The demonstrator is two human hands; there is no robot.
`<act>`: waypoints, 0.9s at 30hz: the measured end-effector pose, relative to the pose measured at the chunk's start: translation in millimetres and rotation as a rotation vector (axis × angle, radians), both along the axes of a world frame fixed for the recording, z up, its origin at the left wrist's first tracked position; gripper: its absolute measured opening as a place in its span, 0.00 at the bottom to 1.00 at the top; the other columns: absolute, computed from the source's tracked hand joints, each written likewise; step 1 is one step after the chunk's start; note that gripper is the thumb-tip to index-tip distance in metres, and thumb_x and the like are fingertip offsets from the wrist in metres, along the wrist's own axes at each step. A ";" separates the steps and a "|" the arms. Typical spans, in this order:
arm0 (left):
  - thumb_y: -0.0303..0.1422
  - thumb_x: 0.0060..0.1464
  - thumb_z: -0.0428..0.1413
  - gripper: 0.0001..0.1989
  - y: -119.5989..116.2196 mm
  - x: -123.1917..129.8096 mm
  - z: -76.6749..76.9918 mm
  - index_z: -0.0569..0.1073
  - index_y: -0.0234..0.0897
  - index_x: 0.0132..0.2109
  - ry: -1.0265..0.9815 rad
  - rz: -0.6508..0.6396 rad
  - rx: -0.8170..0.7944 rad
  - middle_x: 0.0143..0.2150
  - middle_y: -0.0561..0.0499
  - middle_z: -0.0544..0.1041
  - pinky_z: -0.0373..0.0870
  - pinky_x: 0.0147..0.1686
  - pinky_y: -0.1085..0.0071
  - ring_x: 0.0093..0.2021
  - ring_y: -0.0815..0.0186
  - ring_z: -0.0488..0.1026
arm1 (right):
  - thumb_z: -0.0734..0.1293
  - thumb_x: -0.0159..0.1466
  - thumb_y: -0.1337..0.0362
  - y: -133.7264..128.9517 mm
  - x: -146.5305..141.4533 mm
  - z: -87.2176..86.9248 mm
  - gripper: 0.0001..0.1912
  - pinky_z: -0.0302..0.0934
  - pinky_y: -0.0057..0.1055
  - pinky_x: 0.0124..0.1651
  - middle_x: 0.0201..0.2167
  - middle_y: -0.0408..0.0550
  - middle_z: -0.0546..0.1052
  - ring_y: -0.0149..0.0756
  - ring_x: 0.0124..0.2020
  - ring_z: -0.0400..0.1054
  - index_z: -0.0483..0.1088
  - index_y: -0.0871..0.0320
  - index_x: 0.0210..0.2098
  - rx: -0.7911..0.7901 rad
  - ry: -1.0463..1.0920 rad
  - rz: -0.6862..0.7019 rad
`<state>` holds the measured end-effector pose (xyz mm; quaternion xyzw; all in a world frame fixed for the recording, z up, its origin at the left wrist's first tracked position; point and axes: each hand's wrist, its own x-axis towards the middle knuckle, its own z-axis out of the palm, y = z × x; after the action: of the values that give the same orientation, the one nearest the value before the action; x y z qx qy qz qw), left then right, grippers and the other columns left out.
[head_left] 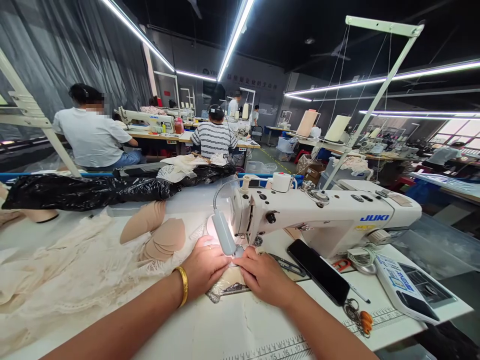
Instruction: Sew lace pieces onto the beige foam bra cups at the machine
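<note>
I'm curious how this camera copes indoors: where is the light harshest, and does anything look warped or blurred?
In the head view, the small lamp throws whitish glare beside the left hand, and ceiling lights burn bright; towards the head view's edges, shapes look stretched, as through a wide lens; at the head view's left, pixelation covers part of a seated person.

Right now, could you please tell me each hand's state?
Left hand: beside the lamp; whether holding cannot be told.
Right hand: partly curled near the lamp's lower end; holding cannot be told.
</note>
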<state>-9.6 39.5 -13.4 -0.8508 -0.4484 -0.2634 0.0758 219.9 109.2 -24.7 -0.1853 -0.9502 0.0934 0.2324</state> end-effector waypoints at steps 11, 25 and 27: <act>0.30 0.63 0.50 0.11 0.0 4.0 2.6 0.78 0.39 0.42 0.124 0.177 -0.024 0.39 0.45 0.78 0.61 0.52 0.46 0.42 0.52 0.73 | 0.61 0.69 0.71 0.6 -1.1 -4.3 0.14 0.63 0.40 0.45 0.37 0.48 0.75 0.40 0.35 0.66 0.71 0.54 0.51 -0.007 0.037 -0.004; 0.25 0.63 0.51 0.22 -87.7 6.3 20.0 0.65 0.46 0.61 -0.277 0.046 -0.098 0.59 0.43 0.74 0.70 0.58 0.55 0.59 0.55 0.71 | 0.66 0.69 0.60 -46.0 -17.6 16.9 0.20 0.58 0.30 0.35 0.29 0.38 0.68 0.34 0.30 0.63 0.65 0.51 0.60 -0.818 0.290 0.023; 0.35 0.63 0.57 0.17 -118.3 21.9 7.5 0.68 0.48 0.58 -0.562 -0.020 -0.414 0.59 0.43 0.74 0.71 0.58 0.53 0.60 0.52 0.71 | 0.67 0.66 0.62 -61.7 -25.8 19.8 0.20 0.56 0.29 0.34 0.27 0.36 0.62 0.33 0.29 0.59 0.68 0.51 0.58 -0.909 0.389 -0.004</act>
<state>12.3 -78.8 -5.9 -0.7466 -0.4874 -0.3914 -0.2275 194.1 47.5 -4.9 -0.2488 -0.7522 0.5307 0.3012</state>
